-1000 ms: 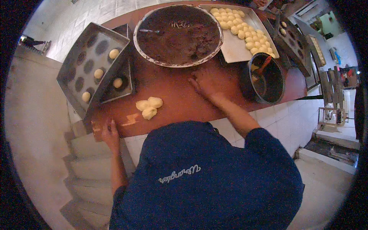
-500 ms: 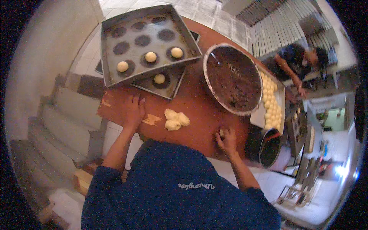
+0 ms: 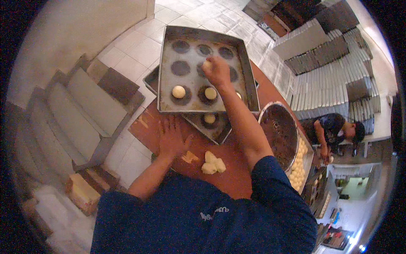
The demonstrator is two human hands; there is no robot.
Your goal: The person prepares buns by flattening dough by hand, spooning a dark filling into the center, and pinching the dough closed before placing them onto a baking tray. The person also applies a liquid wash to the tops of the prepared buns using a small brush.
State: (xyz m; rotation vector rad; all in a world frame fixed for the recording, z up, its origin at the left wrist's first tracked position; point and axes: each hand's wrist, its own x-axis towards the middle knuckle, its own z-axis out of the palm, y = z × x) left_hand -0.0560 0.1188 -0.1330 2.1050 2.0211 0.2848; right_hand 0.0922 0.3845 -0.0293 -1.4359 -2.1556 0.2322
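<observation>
My right hand (image 3: 219, 72) reaches over the large metal tray (image 3: 192, 79), its fingers closed on a pale dough ball (image 3: 207, 66) above the middle row of dark round marks. In the near row sit a left dough ball (image 3: 178, 92) and a middle dough ball (image 3: 210, 93); a third is mostly hidden by my right forearm. My left hand (image 3: 172, 137) lies on the brown table (image 3: 190, 175), fingers spread, holding nothing. Beside it is a small cluster of dough pieces (image 3: 212, 163). A lower tray (image 3: 220, 133) pokes out underneath with one dough ball (image 3: 209, 118).
A big bowl (image 3: 275, 103) with dark brown filling stands right of my forearm. Past it, many dough balls (image 3: 298, 166) fill a tray. A co-worker (image 3: 332, 131) works at the far right, near stacked trays (image 3: 321, 95). Grey panels (image 3: 82, 108) lean at left.
My right hand has moved from the table's right side up over the large tray, carrying the dough ball. My left hand stays on the table. The view has shifted, so the trays appear more to the right.
</observation>
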